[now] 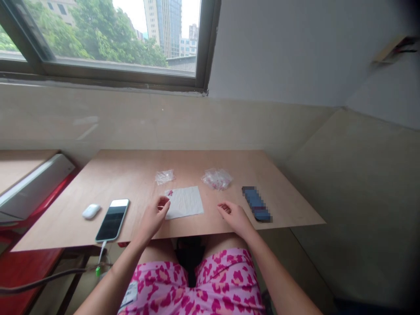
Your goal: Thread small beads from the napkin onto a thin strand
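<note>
A white square sheet (185,201), like a paper tissue, lies on the table with a small cluster of red-pink pieces (170,193) at its far left corner. My left hand (156,215) is at the sheet's left edge, its fingers curled in towards the thumb and no object showing between them. To the right of the sheet, my right hand (233,216) rests low over the table near its front edge. Its fingers are loosely folded, with nothing visible in them. Beyond the sheet lie a clear plastic bag (164,176) and a larger heap of clear bags (217,179) with small red-pink pieces inside.
On the left of the wooden table (131,168) are a phone (113,220) with a white cable (102,252) and a white rounded case (91,211). A blurred-out dark phone (257,204) lies right of my right hand. A wall and window (114,39) stand behind.
</note>
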The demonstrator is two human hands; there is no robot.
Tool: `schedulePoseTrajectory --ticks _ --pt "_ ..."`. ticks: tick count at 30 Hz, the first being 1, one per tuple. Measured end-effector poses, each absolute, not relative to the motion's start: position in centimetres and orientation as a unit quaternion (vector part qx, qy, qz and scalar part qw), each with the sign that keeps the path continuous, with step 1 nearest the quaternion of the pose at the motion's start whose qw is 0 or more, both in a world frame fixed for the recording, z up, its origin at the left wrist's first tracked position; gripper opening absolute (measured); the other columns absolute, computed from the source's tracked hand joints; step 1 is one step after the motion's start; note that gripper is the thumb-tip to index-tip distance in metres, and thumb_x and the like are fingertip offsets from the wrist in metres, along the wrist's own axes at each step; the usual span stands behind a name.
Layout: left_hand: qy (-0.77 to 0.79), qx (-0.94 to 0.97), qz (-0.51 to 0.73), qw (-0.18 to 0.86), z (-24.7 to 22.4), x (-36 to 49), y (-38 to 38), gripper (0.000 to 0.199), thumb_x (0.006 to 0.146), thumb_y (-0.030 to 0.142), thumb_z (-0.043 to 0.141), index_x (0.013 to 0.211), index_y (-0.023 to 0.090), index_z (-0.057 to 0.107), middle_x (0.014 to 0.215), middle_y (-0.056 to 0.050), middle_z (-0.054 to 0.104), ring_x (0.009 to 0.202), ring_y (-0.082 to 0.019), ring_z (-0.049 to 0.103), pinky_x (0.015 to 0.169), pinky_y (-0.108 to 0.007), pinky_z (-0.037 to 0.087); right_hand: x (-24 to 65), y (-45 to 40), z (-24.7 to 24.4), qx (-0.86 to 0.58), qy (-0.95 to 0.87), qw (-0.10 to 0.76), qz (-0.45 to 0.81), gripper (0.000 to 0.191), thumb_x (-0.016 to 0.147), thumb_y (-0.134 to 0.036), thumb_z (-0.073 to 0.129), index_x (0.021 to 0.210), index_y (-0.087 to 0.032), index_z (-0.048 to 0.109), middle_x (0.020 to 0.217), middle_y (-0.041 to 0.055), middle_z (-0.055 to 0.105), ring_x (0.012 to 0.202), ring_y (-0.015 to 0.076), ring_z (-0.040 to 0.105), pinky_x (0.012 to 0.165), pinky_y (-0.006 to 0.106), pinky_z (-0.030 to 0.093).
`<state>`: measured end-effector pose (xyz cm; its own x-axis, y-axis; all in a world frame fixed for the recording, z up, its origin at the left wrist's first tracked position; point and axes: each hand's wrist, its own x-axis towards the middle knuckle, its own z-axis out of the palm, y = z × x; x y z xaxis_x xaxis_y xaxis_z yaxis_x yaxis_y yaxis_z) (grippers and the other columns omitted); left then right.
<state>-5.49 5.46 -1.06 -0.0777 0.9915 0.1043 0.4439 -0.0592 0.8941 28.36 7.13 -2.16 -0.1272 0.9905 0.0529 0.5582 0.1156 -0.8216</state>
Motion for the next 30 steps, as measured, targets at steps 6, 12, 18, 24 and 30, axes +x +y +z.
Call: schedulePoseTrajectory --ticks 6,12,18,24,30 --pt "0.664 0.674 0.292 0.140 -1.9 -6.2 14.1 0.030 0.097 0.031 0.053 0.122 0.016 0.063 0.122 -0.015 0.068 0.111 -0.028 0.067 0.098 -0.042 0.052 25.7 4.7 -0.9 -0.523 -0.723 0.299 0.337 0.021 0.098 -0.035 0.058 0.100 -0.020 0.074 0.086 0.0052 0.074 0.075 0.0210 0.068 0.068 0.030 0.050" --pt "0.666 0.712 0.176 0.137 -1.1 -8.2 23.0 0.067 0.074 0.032 0.078 0.136 0.015 0.060 0.138 -0.021 0.058 0.126 -0.038 0.058 0.107 -0.044 0.045 24.6 4.3 -1.2 -0.479 -0.776 0.258 0.318 0.016 0.096 -0.025 0.059 0.101 -0.021 0.074 0.086 0.0041 0.074 0.071 0.0190 0.066 0.068 0.029 0.047" --pt "0.657 0.729 0.093 0.170 -0.7 -9.0 26.0 0.076 0.057 0.037 0.086 0.128 0.021 0.066 0.137 -0.018 0.061 0.121 -0.039 0.062 0.100 -0.044 0.049 24.9 4.5 -1.0 -0.471 -0.778 0.246 0.336 0.016 0.094 -0.022 0.060 0.101 -0.021 0.074 0.087 0.0032 0.074 0.071 0.0185 0.067 0.069 0.028 0.047" --pt "0.629 0.750 0.128 0.162 1.3 -8.6 25.4 0.060 0.070 0.045 0.079 0.121 0.018 0.066 0.130 -0.017 0.066 0.122 -0.037 0.061 0.103 -0.044 0.046 25.4 4.9 -0.4 -0.459 -0.768 0.272 0.355 0.016 0.095 -0.022 0.061 0.102 -0.020 0.075 0.086 0.0035 0.074 0.071 0.0179 0.066 0.069 0.027 0.048" --pt "0.567 0.739 0.268 0.244 4.9 -4.6 19.4 0.052 0.091 0.055 0.064 0.126 0.017 0.058 0.124 -0.014 0.069 0.114 -0.028 0.065 0.098 -0.038 0.051 25.4 4.6 0.6 -0.439 -0.752 0.322 0.373 0.016 0.097 -0.027 0.061 0.100 -0.020 0.076 0.088 0.0050 0.074 0.073 0.0179 0.066 0.067 0.027 0.050"
